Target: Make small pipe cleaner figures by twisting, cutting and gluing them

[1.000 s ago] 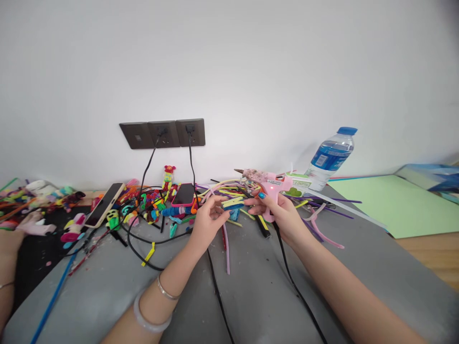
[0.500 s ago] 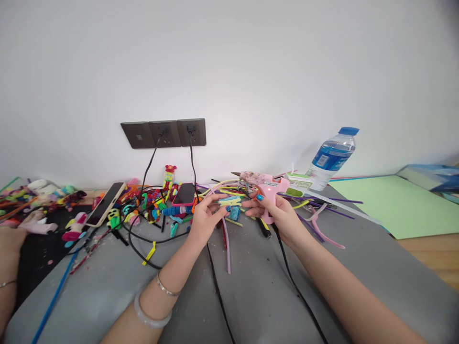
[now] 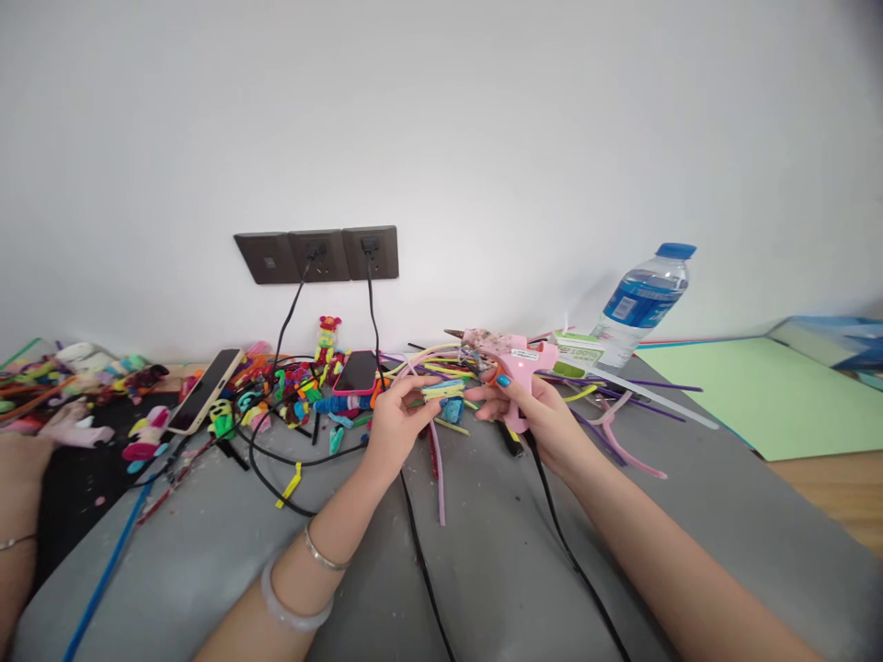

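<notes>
Between thumb and fingers, my left hand [image 3: 396,423] pinches a small piece of yellow and blue pipe cleaner [image 3: 442,390]. My right hand [image 3: 538,414] is wrapped round the handle of a pink glue gun [image 3: 519,360], its metal nozzle pointing left above the piece. A clear glue stick sticks out of the gun's back toward the right. The fingertips of my right hand are close to the piece; whether they touch it I cannot tell. Loose pipe cleaners [image 3: 627,446] lie behind and beside both hands.
A tilted water bottle [image 3: 641,303] stands by the wall near a green and white box [image 3: 578,350]. Two phones [image 3: 207,391], small pipe-cleaner figures [image 3: 221,418] and black cables [image 3: 418,542] lie on the grey table [image 3: 345,588]. Another person's hand [image 3: 24,469] is at far left. Green paper [image 3: 765,395] lies right.
The yellow and blue piece has tilted slightly in my left hand. The glue stick's far end sits a little further left. Both hands keep their holds.
</notes>
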Tool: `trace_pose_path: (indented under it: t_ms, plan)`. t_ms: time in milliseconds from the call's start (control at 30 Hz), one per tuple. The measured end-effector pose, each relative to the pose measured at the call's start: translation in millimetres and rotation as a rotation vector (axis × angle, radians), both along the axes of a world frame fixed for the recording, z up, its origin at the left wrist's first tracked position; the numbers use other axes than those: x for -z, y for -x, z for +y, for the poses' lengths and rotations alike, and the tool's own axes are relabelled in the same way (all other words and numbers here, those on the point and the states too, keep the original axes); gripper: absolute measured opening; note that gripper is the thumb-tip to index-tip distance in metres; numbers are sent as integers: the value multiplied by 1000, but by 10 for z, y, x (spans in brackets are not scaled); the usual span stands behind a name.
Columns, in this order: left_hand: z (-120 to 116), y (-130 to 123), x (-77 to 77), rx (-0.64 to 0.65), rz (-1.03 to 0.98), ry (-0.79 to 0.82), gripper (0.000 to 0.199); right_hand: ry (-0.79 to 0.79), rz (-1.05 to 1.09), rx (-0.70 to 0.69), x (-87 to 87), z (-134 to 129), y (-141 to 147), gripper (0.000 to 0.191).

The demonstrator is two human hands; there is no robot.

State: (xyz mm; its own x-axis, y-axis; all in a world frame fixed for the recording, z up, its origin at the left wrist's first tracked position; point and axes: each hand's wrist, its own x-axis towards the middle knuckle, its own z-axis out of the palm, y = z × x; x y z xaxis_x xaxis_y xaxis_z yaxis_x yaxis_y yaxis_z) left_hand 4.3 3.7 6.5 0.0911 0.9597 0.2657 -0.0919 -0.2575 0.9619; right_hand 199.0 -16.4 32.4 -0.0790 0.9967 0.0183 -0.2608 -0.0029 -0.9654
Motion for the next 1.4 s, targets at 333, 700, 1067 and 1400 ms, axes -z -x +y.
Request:
trace_pose_path:
  t_ms: [333, 700, 1067, 1400]
  plan:
    - [42, 16, -6, 7, -276, 245, 44, -119, -112, 9, -24, 42, -127, 39]
    - [77, 79, -43, -44, -261, 111, 38, -206, -339, -247, -79, 61, -593, 42]
    - [62, 70, 5, -4, -176, 21, 30, -243, -483, -327, -45, 76, -505, 58]
    - [61, 68, -7, -10, -185, -7, 27, -217, -562, -289, -10, 76, -526, 56]
